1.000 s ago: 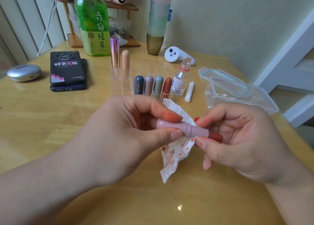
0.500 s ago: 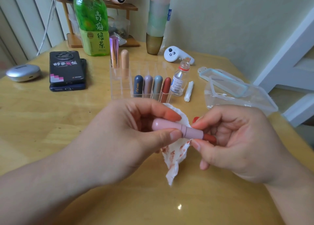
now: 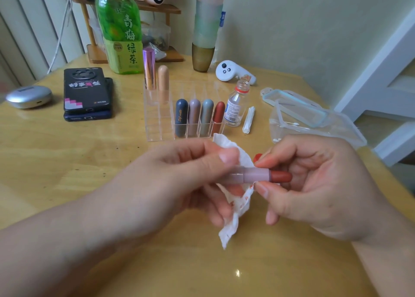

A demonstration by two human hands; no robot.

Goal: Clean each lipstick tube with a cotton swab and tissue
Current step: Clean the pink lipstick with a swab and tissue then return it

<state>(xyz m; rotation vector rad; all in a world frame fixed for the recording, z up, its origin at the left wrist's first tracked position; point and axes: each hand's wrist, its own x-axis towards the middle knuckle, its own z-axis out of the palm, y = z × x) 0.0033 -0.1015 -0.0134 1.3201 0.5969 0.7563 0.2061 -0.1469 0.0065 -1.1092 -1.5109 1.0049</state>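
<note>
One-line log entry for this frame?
left hand: grips lipstick, tissue | right hand: pinches lipstick | bullet: exposed

Pink, brick red and white up front!
My tube [image 3: 251, 176] is pale pink, its bullet [image 3: 281, 177] brick red, and the tissue [image 3: 238, 209] is white with orange-red print. Behind: navy cap [image 3: 181, 117], mauve cap [image 3: 194, 117], grey-blue cap [image 3: 206, 116], rust cap [image 3: 219, 116], green bottle [image 3: 119, 25], honey wood-grain table [image 3: 67, 162].
</note>
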